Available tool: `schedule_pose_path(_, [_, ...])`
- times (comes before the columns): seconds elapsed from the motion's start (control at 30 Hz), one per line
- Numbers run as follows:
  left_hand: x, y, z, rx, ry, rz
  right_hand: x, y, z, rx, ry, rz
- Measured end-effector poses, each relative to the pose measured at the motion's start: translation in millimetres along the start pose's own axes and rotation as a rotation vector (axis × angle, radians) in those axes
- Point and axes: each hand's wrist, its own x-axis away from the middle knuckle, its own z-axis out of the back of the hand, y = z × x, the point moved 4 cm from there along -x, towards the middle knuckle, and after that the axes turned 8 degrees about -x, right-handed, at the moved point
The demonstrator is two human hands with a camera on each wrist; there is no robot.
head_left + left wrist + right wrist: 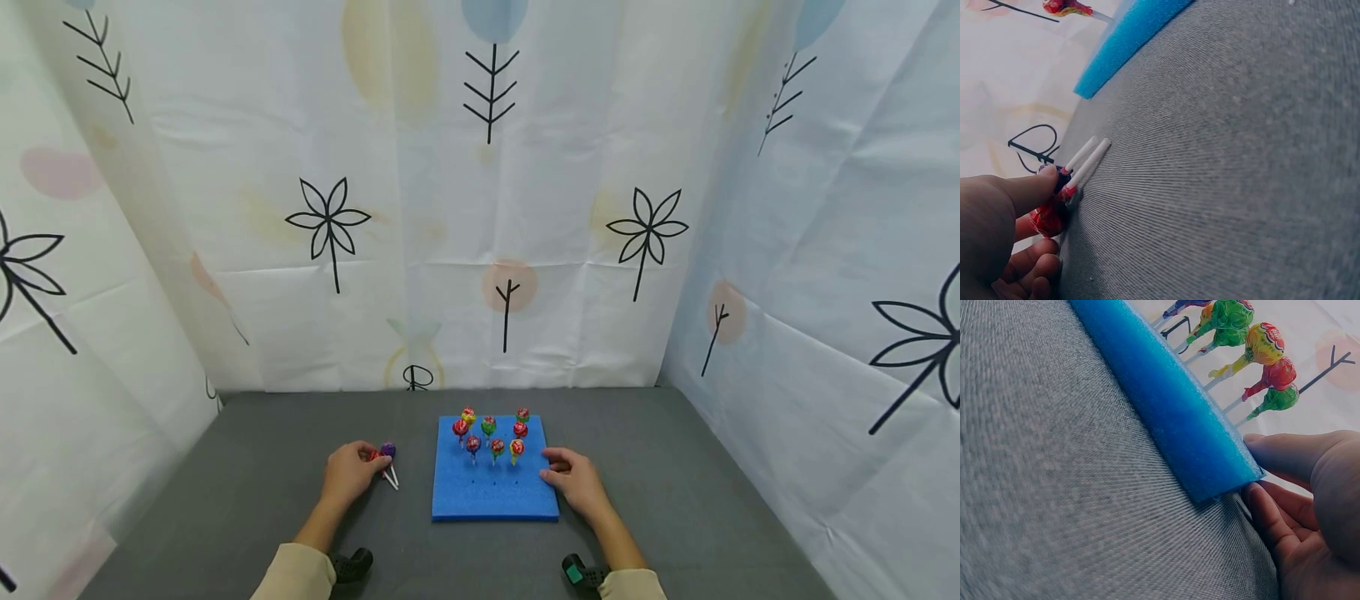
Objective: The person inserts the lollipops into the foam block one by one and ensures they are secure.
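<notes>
Left hand [347,475] just left of blue foam block [495,496], fingers [1030,187] pinching two lollipops [381,456] lying on grey worktop [240,492], right hand [576,483] at block's right edge, fingers relaxed, touching foam, eight lollipops [491,433] upright in block's far half.

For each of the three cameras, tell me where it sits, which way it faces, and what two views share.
Head: high, facing forward and down; left hand, right hand, forearms, blue foam board.
Left wrist: low over the grey table, facing the fingers on two loose lollipops.
Right wrist: low, facing the board's edge and standing lollipops.
Shared: the board shows in all.
</notes>
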Motion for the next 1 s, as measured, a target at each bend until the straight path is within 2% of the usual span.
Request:
schedule_pose_path(0.27, [2.0, 0.3, 0.7, 0.026, 0.033, -0.01, 0.4, -1, 1, 0.004, 0.004, 0.008])
schedule_pose_path(0.53, [1.1, -1.5, 2.3, 0.016, -0.024, 0.023, 0.3, -2, 1, 0.004, 0.007, 0.008])
schedule_pose_path(0.83, [3.6, 4.9, 3.5, 0.01, 0.001, -0.005, 0.9, -4, 1, 0.011, 0.003, 0.013])
schedule_pose_path(1.0, [4.6, 8.8, 4.2, 0.02, 0.023, 0.0, 0.6, -3, 1, 0.009, 0.01, 0.024])
